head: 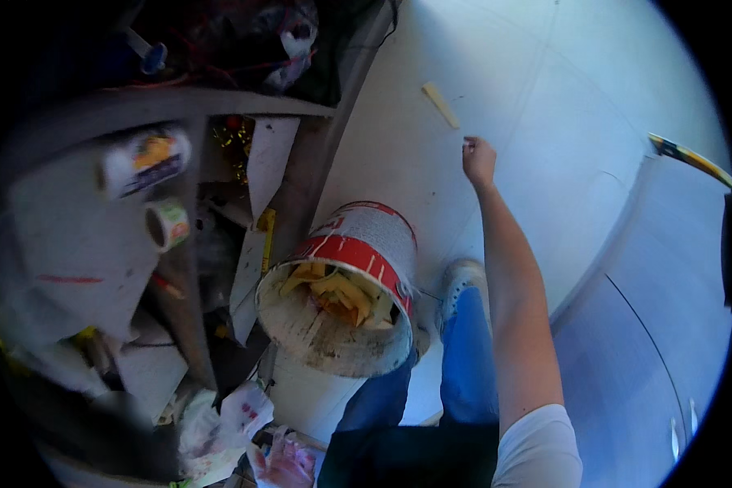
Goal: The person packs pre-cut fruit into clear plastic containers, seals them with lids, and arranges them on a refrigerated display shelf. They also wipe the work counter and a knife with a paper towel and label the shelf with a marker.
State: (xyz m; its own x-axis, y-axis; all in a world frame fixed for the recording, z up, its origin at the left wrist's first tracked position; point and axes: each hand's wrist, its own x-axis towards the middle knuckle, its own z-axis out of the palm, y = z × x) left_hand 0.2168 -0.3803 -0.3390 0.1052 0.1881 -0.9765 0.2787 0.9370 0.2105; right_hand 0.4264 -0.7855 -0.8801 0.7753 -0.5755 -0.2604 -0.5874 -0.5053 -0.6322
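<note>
My right hand [479,161] reaches out over the pale floor with its fingers curled. A tiny pale spot shows at the fingertips; whether it is something held cannot be told. Just beyond the fingertips, a short yellowish strip [440,106] lies on the floor. My left hand is out of view. To the left of my legs, a red and white bucket [366,256] has its stained mouth towards me and looks tilted. Crumpled yellowish scraps [341,296] fill part of it. What supports the bucket is not visible.
At left, a cluttered shelf unit [250,105] holds a printed white roll [146,160], a tape roll [167,224] and white panels. Crumpled plastic bags [283,457] lie at the lower left. A pale cabinet-like surface [640,293] curves along the right, with a yellow-black object [692,160] at its far end.
</note>
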